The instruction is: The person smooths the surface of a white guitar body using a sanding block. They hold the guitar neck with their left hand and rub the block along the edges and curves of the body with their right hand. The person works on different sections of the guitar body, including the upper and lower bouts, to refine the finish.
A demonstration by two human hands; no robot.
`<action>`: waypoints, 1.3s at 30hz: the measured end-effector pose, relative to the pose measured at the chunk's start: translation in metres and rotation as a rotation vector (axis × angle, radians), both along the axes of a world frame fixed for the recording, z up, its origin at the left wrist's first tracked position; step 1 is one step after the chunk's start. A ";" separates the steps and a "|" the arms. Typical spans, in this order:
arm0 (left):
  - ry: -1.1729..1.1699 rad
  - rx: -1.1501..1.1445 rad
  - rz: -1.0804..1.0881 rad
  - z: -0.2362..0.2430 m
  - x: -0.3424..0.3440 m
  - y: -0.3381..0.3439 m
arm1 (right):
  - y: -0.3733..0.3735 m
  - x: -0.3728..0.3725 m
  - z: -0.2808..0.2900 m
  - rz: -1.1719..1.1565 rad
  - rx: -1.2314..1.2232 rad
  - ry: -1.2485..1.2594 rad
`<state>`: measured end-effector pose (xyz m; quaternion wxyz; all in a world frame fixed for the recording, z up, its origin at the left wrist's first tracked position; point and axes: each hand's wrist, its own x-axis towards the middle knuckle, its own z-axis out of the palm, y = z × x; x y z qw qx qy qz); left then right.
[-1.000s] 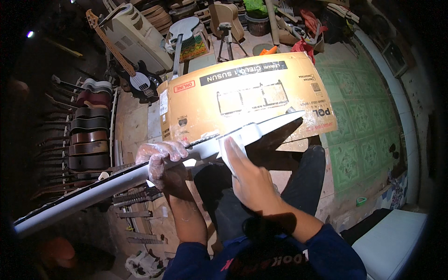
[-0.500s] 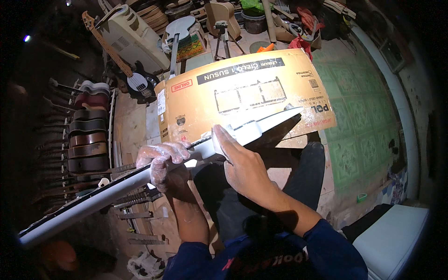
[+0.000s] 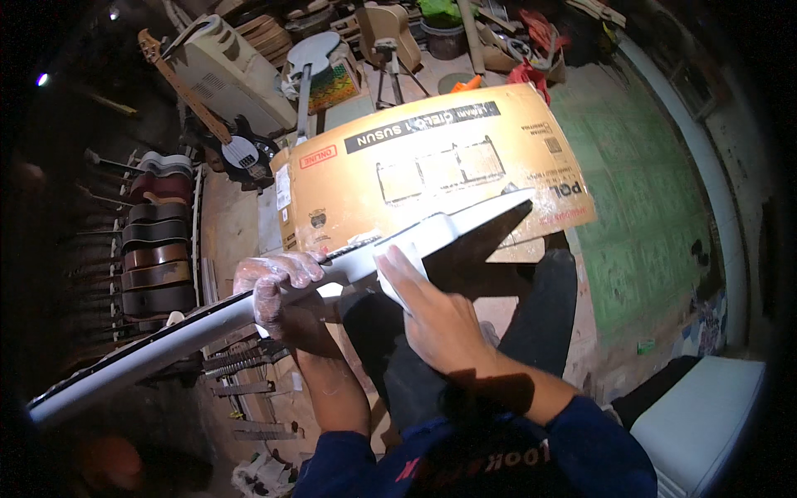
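A white guitar neck point(image 3: 166, 347) slants across my lap from the lower left. It runs up into a thicker white heel and a pointed white end toward the right, and a dark strip follows its far edge. My left hand point(image 3: 278, 282), dusted with white powder, is wrapped round the neck near its middle. In my right hand point(image 3: 448, 324) is a white folded sheet point(image 3: 408, 259), possibly sandpaper, pressed with the fingers against the near side of the neck just below the heel. The palm side of that hand is hidden.
A flattened cardboard box point(image 3: 349, 183) lies on the floor ahead. At the left, several guitar bodies point(image 3: 158, 236) stand in a rack. A guitar with a bare wooden neck point(image 3: 195, 104) leans at the back left. A pale padded seat point(image 3: 701, 423) is at the lower right.
My right hand has slid down off the top of the neck onto its near side, showing more of the white sheet. My left hand keeps its hold, and the neck has shifted slightly left.
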<state>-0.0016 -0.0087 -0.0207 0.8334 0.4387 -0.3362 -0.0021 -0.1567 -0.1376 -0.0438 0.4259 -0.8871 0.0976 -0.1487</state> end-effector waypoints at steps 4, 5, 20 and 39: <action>0.017 -0.027 -0.055 0.001 0.001 0.000 | -0.005 0.017 0.000 -0.058 -0.011 -0.040; 0.022 -0.025 -0.070 0.000 0.003 0.005 | -0.003 0.009 0.001 -0.034 -0.015 0.001; 0.045 -0.058 -0.054 0.001 0.012 0.006 | -0.078 0.010 -0.094 -0.175 0.527 -0.128; 0.057 -0.071 -0.130 0.007 0.033 -0.004 | -0.246 -0.007 -0.235 -0.657 -0.106 0.003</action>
